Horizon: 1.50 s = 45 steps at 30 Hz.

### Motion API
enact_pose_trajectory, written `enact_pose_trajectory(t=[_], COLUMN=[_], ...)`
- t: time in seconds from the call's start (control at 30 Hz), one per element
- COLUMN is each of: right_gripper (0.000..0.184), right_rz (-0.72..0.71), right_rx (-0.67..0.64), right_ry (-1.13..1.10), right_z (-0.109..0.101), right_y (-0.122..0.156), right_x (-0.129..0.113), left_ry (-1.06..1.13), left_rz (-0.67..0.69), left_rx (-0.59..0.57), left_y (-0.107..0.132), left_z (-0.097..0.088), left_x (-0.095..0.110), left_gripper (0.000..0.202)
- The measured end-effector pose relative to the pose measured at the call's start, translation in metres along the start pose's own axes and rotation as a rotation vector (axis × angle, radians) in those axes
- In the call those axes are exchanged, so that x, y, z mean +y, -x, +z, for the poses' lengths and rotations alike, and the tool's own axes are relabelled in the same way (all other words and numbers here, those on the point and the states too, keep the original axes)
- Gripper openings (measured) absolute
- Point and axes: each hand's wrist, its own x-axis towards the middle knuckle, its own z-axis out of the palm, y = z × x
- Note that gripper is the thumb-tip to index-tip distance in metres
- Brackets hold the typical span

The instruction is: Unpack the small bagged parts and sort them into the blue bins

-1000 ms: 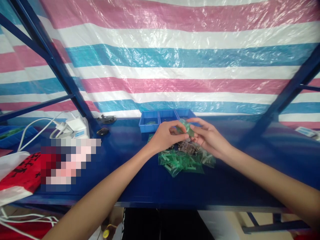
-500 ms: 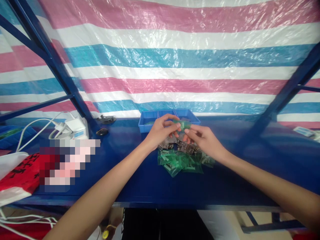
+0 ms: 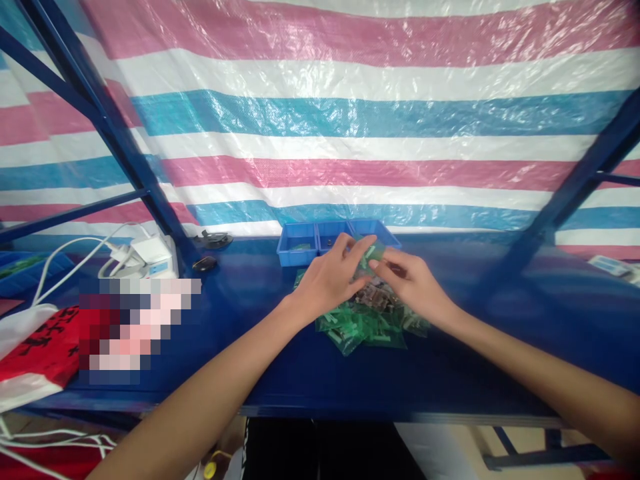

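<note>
Green packet (image 3: 372,252) is pinched by the right hand (image 3: 423,280), the left hand (image 3: 324,283) spread beside it. A slack pinch could drop it among the green bags (image 3: 346,328).

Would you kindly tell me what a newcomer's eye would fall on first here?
Most likely the pink, white and blue striped sheet across the background. Next, at the centre, the right hand holds a small green bag, the left hand beside it, above green bags piled on the blue table.

Striped sheeting (image 3: 360,113) behind blue table (image 3: 510,280)
</note>
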Motion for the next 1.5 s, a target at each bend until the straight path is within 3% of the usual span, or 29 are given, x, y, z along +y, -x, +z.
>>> enact_pose_trajectory(t=[0.27, 0.37, 0.5, 0.63, 0.73, 0.9, 1.13, 1.3, 1.43, 1.5], right_gripper=[0.030, 0.028, 0.023, 0.022, 0.025, 0.026, 0.018, 0.017, 0.018, 0.020], right_rz=[-0.032, -0.026, -0.118, -0.182, -0.160, -0.117, -0.097, -0.130, -0.137, -0.133], right_rx=[-0.079, -0.094, -0.073, -0.144, -0.221, -0.278, -0.255, -0.245, -0.254, -0.258], right_ry=[-0.089, 0.027, 0.246, 0.427, 0.484, 0.491, 0.441, 0.429, 0.443, 0.451], right_z=[0.002, 0.002, 0.000, -0.003, -0.003, -0.003, -0.005, -0.005, -0.003, -0.003], right_y=[-0.001, -0.002, -0.003, -0.004, -0.004, -0.004, -0.006, -0.007, -0.007, -0.006], right_x=[0.003, 0.007, 0.012, 0.019, 0.025, 0.026, 0.025, 0.025, 0.024, 0.024], left_ry=[-0.152, -0.247, -0.340, -0.463, -0.506, -0.462, -0.444, -0.331, -0.115, -0.046], left_rz=[0.075, 0.066, -0.004, -0.165, -0.204, -0.252, -0.294, -0.171, 0.038, 0.073], left_rx=[0.035, 0.090, 0.171, 0.032, -0.103, -0.222, -0.216, -0.077, -0.216, -0.297], left_y=[-0.003, -0.004, -0.003, 0.000, 0.001, 0.001, 0.002, -0.002, -0.002, -0.001], left_z=[-0.007, -0.021, -0.040, -0.045, -0.041, -0.037, -0.037, -0.030, -0.018, -0.013], left_x=[-0.011, -0.027, -0.053, -0.066, -0.064, -0.058, -0.062, -0.042, -0.025, -0.021], left_gripper=[0.038, 0.031, 0.033, 0.031, 0.029, 0.028, 0.023, 0.023, 0.023, 0.021])
